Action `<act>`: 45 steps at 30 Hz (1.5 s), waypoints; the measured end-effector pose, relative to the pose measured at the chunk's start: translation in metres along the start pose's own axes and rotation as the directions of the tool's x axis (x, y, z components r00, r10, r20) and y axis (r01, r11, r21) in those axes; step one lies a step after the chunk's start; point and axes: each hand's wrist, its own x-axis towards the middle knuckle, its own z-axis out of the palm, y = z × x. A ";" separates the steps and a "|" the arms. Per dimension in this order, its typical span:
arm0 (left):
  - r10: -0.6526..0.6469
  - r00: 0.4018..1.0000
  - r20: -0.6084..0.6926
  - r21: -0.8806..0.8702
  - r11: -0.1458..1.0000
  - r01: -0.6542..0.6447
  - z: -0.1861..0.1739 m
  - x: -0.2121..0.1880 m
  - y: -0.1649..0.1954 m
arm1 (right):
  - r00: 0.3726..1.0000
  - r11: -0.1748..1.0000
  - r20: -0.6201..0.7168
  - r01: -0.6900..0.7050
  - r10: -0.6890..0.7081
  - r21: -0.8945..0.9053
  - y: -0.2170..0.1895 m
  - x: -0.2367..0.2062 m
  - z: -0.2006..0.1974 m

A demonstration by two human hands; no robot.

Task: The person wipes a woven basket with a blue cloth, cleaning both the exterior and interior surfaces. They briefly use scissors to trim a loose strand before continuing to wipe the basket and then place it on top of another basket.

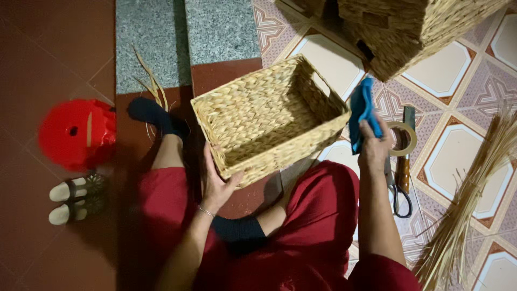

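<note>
Head view, looking down on a person seated on the floor in red clothing with dark socks.

A rectangular woven basket (269,116) of pale straw-coloured fibre rests tilted against the person's legs, its open side turned toward the camera, a handle slot visible in the far end wall. It lies between the two hands, over the join of the red floor tiles and the patterned tiles.

The left hand (217,180) grips the near-left corner of the basket, thumb on the rim, the fingers wrapped round the outside wall; a thin bracelet sits at the wrist.

The right hand (375,143) is clenched round a blue cloth (361,110), which is held against the right end wall of the basket, just at its rim.

Just beyond the right hand, on the patterned floor (447,70), lie a roll of tape (405,139), a wooden-handled tool (405,161) and a pair of scissors (397,194), close together; the scissor blades are partly hidden by the forearm.

Further right, a bundle of dried reed stalks (468,199) fans across the tiles. More woven baskets (414,32) are stacked at the upper right, well apart from the hands.

On the left, a red plastic stool (75,132) lies on the red tiles, with a pair of sandals (72,199) just below it. A few loose stalks (153,81) lie near the left foot
</note>
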 end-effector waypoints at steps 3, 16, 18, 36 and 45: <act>0.083 0.996 0.034 0.272 0.958 -0.089 0.001 -0.009 -0.002 | 0.934 0.888 0.061 0.355 -0.353 -0.294 -0.016 -0.018 0.009; -0.042 0.977 0.209 0.337 0.941 -0.032 0.023 -0.034 -0.073 | 0.522 0.422 0.749 0.836 -0.408 -0.352 -0.035 -0.210 0.126; 0.010 0.968 0.252 0.454 0.882 -0.127 0.026 -0.035 -0.077 | 0.471 0.443 0.801 0.847 -0.369 -0.294 -0.034 -0.222 0.132; 0.103 0.994 0.026 0.156 0.982 -0.106 0.024 -0.025 -0.015 | 0.930 0.328 0.319 0.364 -0.183 -0.872 -0.044 -0.095 0.019; 0.057 0.998 0.019 0.106 0.993 -0.059 0.025 -0.029 -0.029 | 0.846 0.304 0.526 0.525 -0.086 -0.795 -0.026 -0.141 0.050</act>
